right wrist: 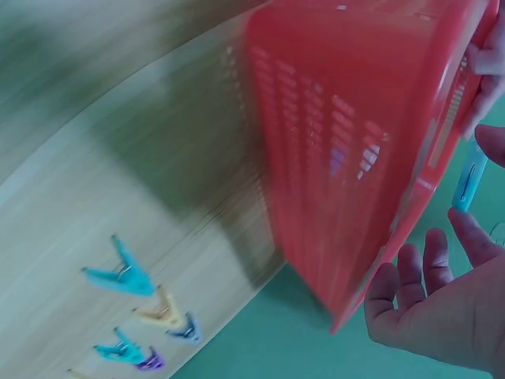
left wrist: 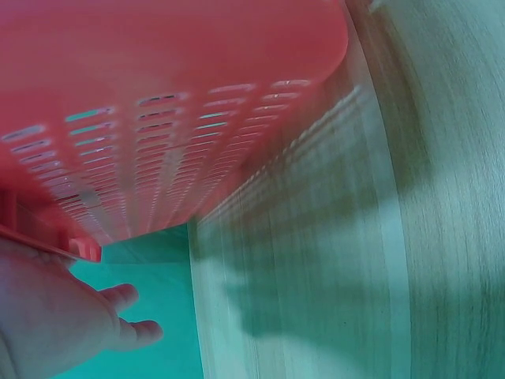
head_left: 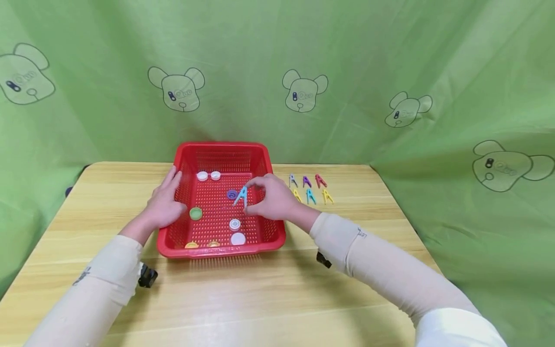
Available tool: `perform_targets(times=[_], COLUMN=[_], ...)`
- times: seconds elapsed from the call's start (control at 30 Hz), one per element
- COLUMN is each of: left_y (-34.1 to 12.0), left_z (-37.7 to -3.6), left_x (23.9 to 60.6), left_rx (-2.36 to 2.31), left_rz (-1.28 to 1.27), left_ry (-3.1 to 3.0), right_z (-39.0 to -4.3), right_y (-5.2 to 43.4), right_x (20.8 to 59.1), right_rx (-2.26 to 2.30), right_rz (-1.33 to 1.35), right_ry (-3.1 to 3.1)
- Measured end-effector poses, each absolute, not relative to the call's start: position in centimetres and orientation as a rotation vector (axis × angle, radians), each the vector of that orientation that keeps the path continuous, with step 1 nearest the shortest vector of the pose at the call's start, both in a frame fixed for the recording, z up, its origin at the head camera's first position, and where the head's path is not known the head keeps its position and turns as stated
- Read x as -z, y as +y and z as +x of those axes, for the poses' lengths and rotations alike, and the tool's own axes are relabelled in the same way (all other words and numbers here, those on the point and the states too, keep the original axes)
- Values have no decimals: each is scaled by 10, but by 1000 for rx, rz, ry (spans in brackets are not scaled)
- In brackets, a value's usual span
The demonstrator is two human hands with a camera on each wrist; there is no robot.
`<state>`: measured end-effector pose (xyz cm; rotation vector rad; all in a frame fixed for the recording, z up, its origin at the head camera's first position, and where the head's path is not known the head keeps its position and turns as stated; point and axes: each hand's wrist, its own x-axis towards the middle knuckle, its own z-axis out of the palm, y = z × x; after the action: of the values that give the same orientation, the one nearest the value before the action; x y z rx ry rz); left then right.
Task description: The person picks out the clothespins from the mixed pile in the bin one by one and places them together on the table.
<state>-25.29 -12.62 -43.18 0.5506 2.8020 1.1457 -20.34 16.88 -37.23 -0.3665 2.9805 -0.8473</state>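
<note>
My right hand (head_left: 275, 197) is over the right part of a red basket (head_left: 212, 251), pinching a blue clothespin (head_left: 242, 195) between thumb and fingertip. In the right wrist view the same blue clothespin (right wrist: 470, 178) shows at the fingertips, beside the rim. My left hand (head_left: 162, 202) rests on the basket's left rim with its fingers stretched out; the left wrist view shows two of them extended outside the wall. On the basket floor lie several round caps, among them a green cap (head_left: 196, 213), a purple cap (head_left: 232, 194) and a white cap (head_left: 238, 238).
Right of the basket, several clothespins lie in two rows on the wooden table (head_left: 208, 299), including a red clothespin (head_left: 321, 181), a purple clothespin (head_left: 307, 181) and a yellow clothespin (head_left: 327, 196). A green curtain (head_left: 243, 96) hangs behind and beside the table.
</note>
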Motion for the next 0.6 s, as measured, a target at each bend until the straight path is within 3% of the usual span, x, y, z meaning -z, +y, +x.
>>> perform_targets(times=[0.6], left_y=[-126], left_z=[-251], left_x=[430], left_rx=[-1157], left_rz=[543], left_ry=[2789], right_z=[-197], right_y=[243], right_x=[379], right_rx=[1107], right_rz=[-503], right_ry=[2999])
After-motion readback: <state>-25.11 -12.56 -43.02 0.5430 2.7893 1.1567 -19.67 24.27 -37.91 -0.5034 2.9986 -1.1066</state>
